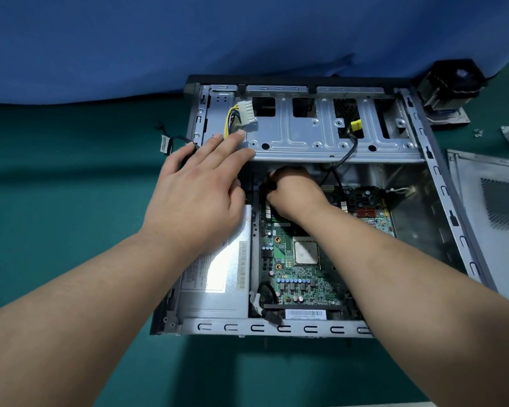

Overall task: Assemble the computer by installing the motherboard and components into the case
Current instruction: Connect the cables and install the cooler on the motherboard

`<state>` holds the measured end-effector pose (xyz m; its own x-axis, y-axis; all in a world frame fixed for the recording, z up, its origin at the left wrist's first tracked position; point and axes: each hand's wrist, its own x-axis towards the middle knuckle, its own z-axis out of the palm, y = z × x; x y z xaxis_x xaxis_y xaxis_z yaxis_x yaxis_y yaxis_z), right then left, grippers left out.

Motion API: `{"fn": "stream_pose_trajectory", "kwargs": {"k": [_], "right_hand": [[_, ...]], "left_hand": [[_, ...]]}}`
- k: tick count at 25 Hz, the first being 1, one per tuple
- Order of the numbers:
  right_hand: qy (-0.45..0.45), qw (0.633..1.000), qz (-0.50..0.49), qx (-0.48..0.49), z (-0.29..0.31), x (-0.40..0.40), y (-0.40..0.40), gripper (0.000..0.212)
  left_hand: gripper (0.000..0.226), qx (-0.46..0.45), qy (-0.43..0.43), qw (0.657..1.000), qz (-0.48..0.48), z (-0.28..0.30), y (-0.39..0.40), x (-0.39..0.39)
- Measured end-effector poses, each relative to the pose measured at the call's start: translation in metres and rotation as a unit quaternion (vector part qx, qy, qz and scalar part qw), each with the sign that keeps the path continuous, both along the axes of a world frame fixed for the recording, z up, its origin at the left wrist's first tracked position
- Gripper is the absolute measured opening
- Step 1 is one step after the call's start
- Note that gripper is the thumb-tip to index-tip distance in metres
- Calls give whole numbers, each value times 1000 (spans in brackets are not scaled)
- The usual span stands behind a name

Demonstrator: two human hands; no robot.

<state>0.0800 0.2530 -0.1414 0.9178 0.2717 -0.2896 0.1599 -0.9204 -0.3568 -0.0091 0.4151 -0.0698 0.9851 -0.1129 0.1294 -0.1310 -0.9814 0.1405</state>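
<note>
An open metal computer case (276,329) lies on a green mat. Inside it sits a green motherboard (300,277) with a bare CPU (306,252) at its middle. A silver power supply (218,277) fills the case's left side. My left hand (200,183) lies flat with straight fingers on the left end of the drive cage (321,130), beside a white connector (246,113) on yellow and black wires. My right hand (294,190) reaches under the cage's front edge, fingers curled in shadow around something dark at the board's far end; what it holds is hidden.
A CPU cooler with fan (450,86) stands at the back right by a blue cloth backdrop (188,39). The case's side panel (494,201) lies to the right, with loose screws (478,132) behind it. A black labelled cable (166,142) trails left of the case.
</note>
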Motion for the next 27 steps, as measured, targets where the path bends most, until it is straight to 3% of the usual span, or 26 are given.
{"fn": "stream_pose_trajectory", "kwargs": {"k": [6,12,17,22,27], "right_hand": [[26,999,-28,2,5,0,4,21],[0,997,73,-24,21,-21,-19,20],[-14,967,230,-106,27,-45,-34,63],[-44,956,254,-139,15,-51,-32,59],[-42,950,256,-171,14,-52,-27,75]], "left_hand": [[60,-1,4,1000,-1,0,0,0],[62,-4,9,1000,-3,1,1,1],[63,-4,12,1000,0,1,0,0],[64,-3,11,1000,-2,1,0,1],[63,-5,11,1000,-3,1,0,1]]}}
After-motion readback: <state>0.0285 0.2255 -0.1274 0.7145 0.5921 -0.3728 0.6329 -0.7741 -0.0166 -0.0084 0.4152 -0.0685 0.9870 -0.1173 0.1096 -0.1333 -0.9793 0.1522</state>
